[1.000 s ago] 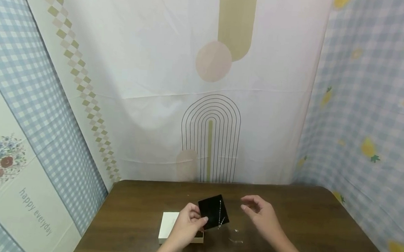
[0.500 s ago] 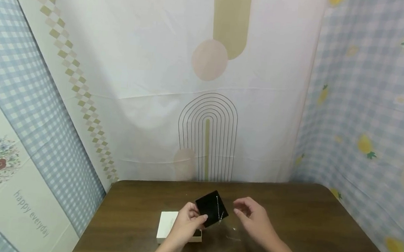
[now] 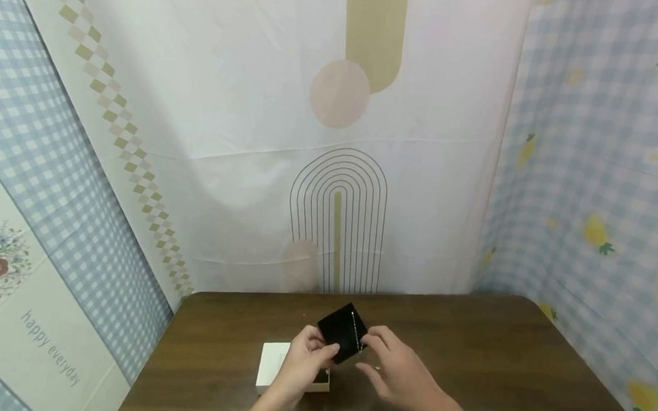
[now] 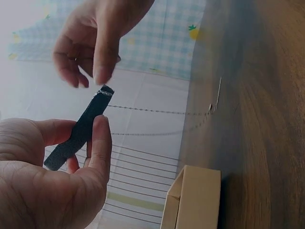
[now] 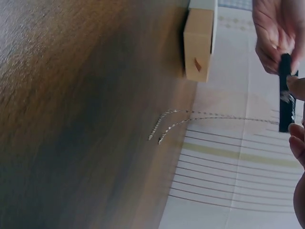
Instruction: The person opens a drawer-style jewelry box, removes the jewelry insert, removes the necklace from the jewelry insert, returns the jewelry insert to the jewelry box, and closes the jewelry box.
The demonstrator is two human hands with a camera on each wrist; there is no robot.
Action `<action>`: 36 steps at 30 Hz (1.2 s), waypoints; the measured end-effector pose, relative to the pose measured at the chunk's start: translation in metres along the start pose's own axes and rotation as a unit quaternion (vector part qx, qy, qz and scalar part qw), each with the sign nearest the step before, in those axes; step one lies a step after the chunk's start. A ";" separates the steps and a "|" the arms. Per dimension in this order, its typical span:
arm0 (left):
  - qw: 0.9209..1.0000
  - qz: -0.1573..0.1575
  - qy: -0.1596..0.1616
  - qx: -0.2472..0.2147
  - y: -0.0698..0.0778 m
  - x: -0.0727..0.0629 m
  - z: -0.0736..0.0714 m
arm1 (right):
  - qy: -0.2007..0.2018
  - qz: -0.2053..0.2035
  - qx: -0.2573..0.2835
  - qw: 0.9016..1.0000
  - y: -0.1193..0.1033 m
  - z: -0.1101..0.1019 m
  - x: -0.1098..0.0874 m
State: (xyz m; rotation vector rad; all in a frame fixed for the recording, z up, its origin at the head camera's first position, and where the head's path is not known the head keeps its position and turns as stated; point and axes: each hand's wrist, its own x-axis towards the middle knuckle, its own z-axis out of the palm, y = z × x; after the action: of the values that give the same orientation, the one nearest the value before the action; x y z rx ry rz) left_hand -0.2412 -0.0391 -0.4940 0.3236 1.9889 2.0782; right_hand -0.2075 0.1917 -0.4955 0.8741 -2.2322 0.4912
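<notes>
My left hand [image 3: 308, 358] pinches a black square jewellery pad [image 3: 344, 332] between thumb and fingers, tilted above the table. In the left wrist view the pad [image 4: 78, 129] shows as a thick dark strip seen edge-on. A thin silver chain [image 3: 356, 334] crosses its face near the right side. Two strands of the chain [image 5: 224, 116] hang from the pad, their ends lying on the table. My right hand [image 3: 400, 370] is at the pad's right edge, its fingers by the chain and its thumb apart from them. Whether those fingertips touch the chain is unclear.
Beside and partly behind my left hand sits a white box [image 3: 270, 366] with a cream box part [image 5: 198, 43] and a dark inside. The brown wooden table [image 3: 494, 366] reaches back to a patterned cloth backdrop [image 3: 238, 212].
My right hand has moved left and slightly down, from apart to the pad's right edge. The left hand keeps its hold on the pad, which has shifted slightly up and left in the head view.
</notes>
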 end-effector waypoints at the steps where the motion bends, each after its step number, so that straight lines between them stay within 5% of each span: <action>1: 1.000 -0.001 -0.003 -0.002 0.001 0.000 0.000 | 0.002 -0.008 -0.010 1.000 -0.001 0.002 0.001; 6: 1.000 -0.007 -0.010 -0.012 0.004 0.001 0.002 | 0.016 -0.028 -0.050 0.998 -0.001 0.009 0.003; 17: 1.000 -0.001 -0.019 -0.023 0.001 -0.002 0.001 | 0.038 -0.033 -0.049 0.998 0.000 0.012 -0.003; 33: 0.999 0.011 -0.032 -0.039 0.001 -0.002 0.001 | 0.056 0.106 -0.067 0.991 -0.013 0.023 -0.004; 36: 0.999 0.011 -0.029 -0.038 0.002 -0.002 0.000 | 0.073 0.107 -0.075 0.989 -0.012 0.025 -0.005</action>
State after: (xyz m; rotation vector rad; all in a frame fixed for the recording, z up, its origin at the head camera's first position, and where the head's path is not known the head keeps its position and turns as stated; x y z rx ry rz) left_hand -0.2394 -0.0394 -0.4925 0.3877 1.8757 2.1264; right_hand -0.2078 0.1714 -0.5152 0.5075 -2.2055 0.4627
